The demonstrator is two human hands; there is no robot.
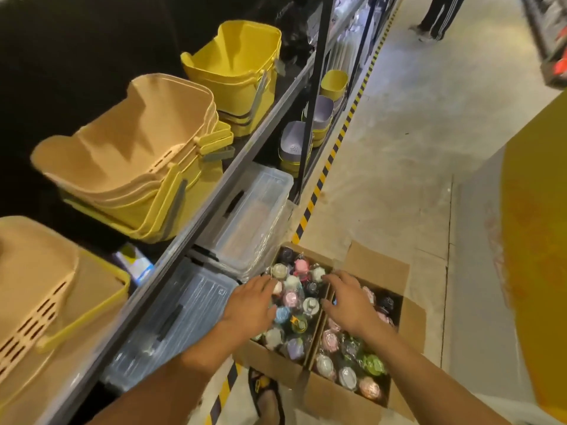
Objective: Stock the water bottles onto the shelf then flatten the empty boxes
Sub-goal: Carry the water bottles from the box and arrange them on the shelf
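Observation:
Two open cardboard boxes stand side by side on the floor: the left box (270, 361) and the right box (337, 397). Both are packed with upright water bottles (291, 299) in clear wrap, with pink, white, blue, green and black lids. My left hand (253, 303) hovers over the left box with fingers spread, its fingertips at the bottle tops. Just right of the divider between the boxes, my right hand (346, 299) reaches down with fingers spread over the bottles. Neither hand grips a bottle.
A metal shelf (196, 222) runs along the left, holding beige baskets (129, 157) and yellow baskets (236, 72). Clear plastic bins (254, 216) sit on the lower level. My sandalled foot (267, 397) is by the boxes. A person's legs (435, 16) stand far up the aisle.

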